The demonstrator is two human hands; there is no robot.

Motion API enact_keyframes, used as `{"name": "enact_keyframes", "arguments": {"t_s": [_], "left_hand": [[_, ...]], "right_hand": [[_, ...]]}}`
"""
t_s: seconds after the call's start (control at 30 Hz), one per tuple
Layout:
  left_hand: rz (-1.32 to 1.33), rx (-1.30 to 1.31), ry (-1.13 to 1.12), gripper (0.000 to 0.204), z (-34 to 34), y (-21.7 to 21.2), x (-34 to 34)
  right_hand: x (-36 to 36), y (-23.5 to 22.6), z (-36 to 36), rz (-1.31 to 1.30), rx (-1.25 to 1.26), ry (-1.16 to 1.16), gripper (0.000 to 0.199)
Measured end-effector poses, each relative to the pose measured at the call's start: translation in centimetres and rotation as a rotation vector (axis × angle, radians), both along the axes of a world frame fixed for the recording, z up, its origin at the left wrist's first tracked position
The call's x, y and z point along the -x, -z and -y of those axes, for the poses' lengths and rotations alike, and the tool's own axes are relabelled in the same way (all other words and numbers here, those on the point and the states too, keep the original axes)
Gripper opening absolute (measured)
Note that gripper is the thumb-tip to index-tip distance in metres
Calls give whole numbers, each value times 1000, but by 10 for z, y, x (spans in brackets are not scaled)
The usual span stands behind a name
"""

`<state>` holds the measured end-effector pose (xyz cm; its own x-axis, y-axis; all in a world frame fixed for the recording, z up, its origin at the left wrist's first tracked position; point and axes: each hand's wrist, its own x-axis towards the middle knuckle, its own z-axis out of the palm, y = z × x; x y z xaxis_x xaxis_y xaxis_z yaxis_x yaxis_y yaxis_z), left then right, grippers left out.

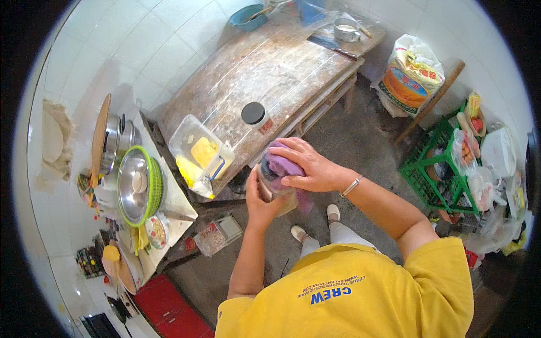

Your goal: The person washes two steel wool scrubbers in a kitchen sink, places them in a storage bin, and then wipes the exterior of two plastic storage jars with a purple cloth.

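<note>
My left hand [260, 204] is wrapped round the side of a clear jar [287, 203], held up in front of my body near the table's edge. Over the jar's dark top lies a purple cloth [283, 165], which my right hand [311, 163] presses down with its fingers curled over it. A loose end of the cloth hangs beside the jar. What the jar holds is hard to make out. Close by on the floury wooden table [236, 84] stands another jar with a black lid [255, 114]. Left of it sits a clear plastic box [194, 132] with something yellow inside.
On the left counter stand a metal bowl in a green basket [153, 188] and steel pots [115, 146]. A green crate [414, 169] and a large printed sack [411, 79] are on the right. A blue basin [248, 19] and a metal sieve [346, 31] sit at the table's far side.
</note>
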<state>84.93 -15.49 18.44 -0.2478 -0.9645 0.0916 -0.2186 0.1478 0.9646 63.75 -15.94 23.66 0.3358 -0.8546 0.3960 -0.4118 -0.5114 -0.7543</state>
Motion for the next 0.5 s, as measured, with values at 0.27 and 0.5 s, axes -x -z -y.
{"name": "enact_keyframes", "arguments": {"t_s": [0.27,0.5], "left_hand": [[312,149,113,90,-13,-16,18],[150,5,165,83,-15,-2,22]], "right_hand": [[19,62,37,288,-542,265,45],[26,28,10,319,-10,79,50]]}}
